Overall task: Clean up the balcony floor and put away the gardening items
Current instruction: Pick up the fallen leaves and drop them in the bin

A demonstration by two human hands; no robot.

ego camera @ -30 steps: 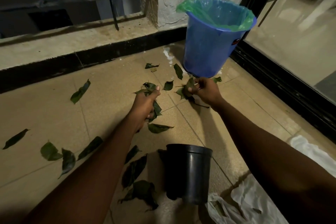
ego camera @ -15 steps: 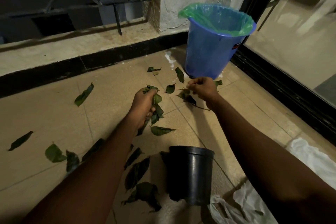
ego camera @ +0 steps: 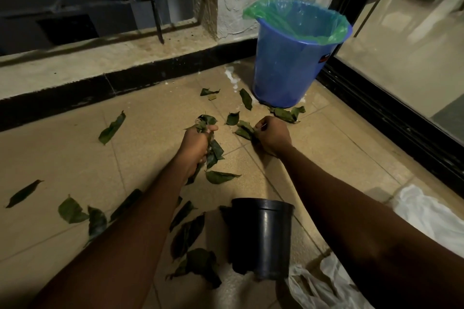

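Head view: both hands are low over the tiled floor [ego camera: 75,158]. The left grip [ego camera: 198,144] is fisted round a bunch of leaves [ego camera: 215,152], with blades sticking out above and below the fist. The right grip [ego camera: 272,135] is closed on a smaller clump [ego camera: 244,130] that pokes out toward the left grip.

Changed in the last second: the right grip was picking at that clump on the tiles, and now it is gathered into the fist. The left grip has the same bunch and has barely moved. Both hands are loaded, so the next move is probably a dump into the bin. Floor clean-up looks well under half done, and the pot is not yet put away.

The blue bin [ego camera: 286,70] with its green liner [ego camera: 301,22] stands ahead and slightly right of the right grip, near it but apart.

Counts:
- 1 bin and 1 liner.
- 1 black pot [ego camera: 261,236], upright, behind the grips between the forearms.
- White plastic [ego camera: 426,213], right of the right forearm; number of pieces unclear.
- About fourteen loose leaves [ego camera: 111,128]; overlaps make this rough.
  - A small cluster lies at the bin foot, just ahead of the right grip.
  - One lies between the grips.
  - Three or so lie beyond the grips.
  - One lies just behind the left grip.
  - The rest lie left of and behind it.
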